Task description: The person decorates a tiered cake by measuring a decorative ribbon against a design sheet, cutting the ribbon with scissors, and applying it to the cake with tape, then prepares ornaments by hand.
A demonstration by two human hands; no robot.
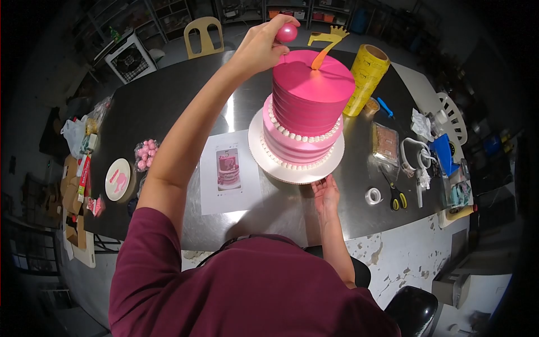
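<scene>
A two-tier pink cake point(311, 106) with white piped borders stands on a round white cake board point(263, 160). My left hand point(264, 45) is at the left edge of the top tier, its fingers closed around a glossy pink ball point(287, 32). Beside it, a gold number 7 topper point(325, 45) with a crown stands upright in the top. Palm up, my right hand point(325, 195) is at the front rim of the board with its fingers stretched out; the fingertips are partly hidden there. Left of the board lies a printed sheet point(210, 194) with a cake picture.
Behind the cake stands a yellow wrap roll point(368, 73). Scissors point(397, 196), white tape point(373, 196) and a blue tool point(386, 106) lie at right. Pink balls point(146, 153) in a bag and a white oval plaque point(118, 180) lie at left. Clutter lines both table ends.
</scene>
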